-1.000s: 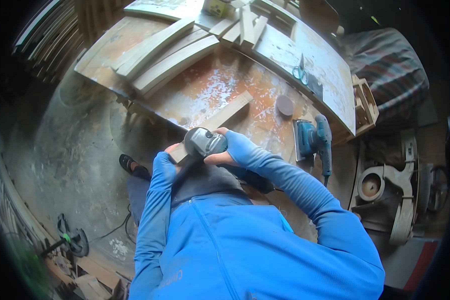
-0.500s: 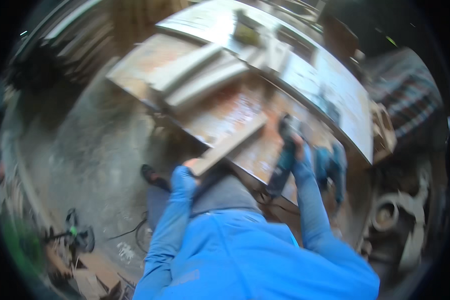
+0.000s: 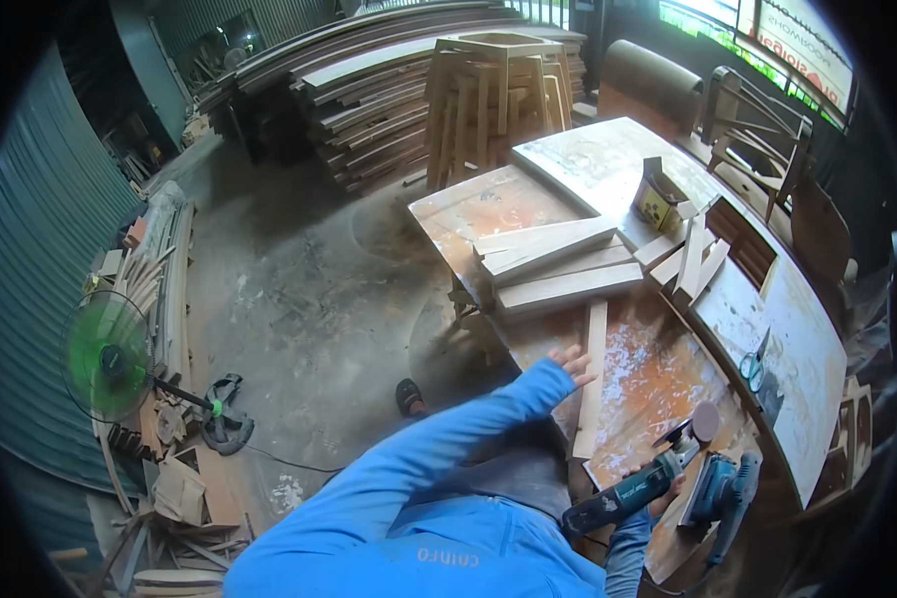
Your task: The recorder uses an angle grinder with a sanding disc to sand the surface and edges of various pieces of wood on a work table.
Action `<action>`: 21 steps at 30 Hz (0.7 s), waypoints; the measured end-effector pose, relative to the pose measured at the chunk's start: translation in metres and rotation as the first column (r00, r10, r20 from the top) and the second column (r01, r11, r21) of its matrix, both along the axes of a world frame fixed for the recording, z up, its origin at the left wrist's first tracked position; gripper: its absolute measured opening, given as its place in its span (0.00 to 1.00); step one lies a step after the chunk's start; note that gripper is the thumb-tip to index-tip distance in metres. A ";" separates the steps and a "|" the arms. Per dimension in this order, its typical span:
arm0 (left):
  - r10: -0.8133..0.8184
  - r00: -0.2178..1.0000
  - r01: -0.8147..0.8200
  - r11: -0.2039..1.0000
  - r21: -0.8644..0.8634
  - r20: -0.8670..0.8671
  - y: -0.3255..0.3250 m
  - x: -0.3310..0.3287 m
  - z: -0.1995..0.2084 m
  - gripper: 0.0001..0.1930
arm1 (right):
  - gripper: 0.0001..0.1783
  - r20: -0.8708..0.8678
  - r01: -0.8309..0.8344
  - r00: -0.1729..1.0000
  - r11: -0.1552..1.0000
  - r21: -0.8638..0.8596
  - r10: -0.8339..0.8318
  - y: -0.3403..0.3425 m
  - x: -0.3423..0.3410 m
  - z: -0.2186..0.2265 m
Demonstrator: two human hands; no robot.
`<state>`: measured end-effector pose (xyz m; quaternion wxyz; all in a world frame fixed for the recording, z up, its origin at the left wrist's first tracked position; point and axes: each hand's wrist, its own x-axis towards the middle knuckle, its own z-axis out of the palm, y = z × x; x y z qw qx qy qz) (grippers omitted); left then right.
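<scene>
My left hand [image 3: 571,365] reaches over the table's near edge with its fingers stretched out and apart. It is open, right beside a narrow wooden strip [image 3: 592,384]; whether the fingertips brush the strip I cannot tell. Gripped in my right hand [image 3: 674,488] is a dark green angle grinder [image 3: 620,498] with a round sanding disc [image 3: 706,422] tilted upward. The grinder's body hides part of that hand. A teal power sander [image 3: 713,488] stands close to the right of it. Beyond the strip, several pale planks [image 3: 568,288] lie stacked on the stained tabletop [image 3: 658,364].
A white raised board [image 3: 807,349] along the far side carries scissors [image 3: 753,369], a small open box [image 3: 660,196] and wood pieces. Wooden frames [image 3: 498,100] and stacked boards [image 3: 369,110] stand behind. A green fan [image 3: 110,359] and scrap wood are at left; a cord crosses the floor.
My left hand has let go of the wooden strip's near end, and the strip now lies along the table. The grinder stays in my right hand, its disc now facing up. The view has swung.
</scene>
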<state>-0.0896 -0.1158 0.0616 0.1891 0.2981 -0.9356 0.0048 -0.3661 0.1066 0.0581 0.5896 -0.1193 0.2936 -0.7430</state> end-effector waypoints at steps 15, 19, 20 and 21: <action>-0.029 0.979 0.057 0.989 -0.133 0.204 -0.038 -0.060 -0.006 0.13 | 0.45 0.094 0.130 0.986 0.990 0.059 -0.136 0.026 0.009 0.021; 0.114 0.970 -0.181 0.929 0.323 0.216 -0.006 -0.056 0.002 0.22 | 0.43 0.125 0.163 0.978 0.986 0.044 -0.167 0.020 -0.003 -0.008; 0.123 0.986 -0.149 0.956 0.251 0.116 0.001 -0.047 -0.004 0.25 | 0.43 0.096 0.175 0.979 0.982 0.074 -0.181 0.022 -0.007 -0.019; 0.155 0.988 -0.154 0.970 0.187 0.009 0.006 -0.024 -0.008 0.28 | 0.43 0.064 0.160 0.984 0.981 0.112 -0.167 0.017 -0.012 -0.033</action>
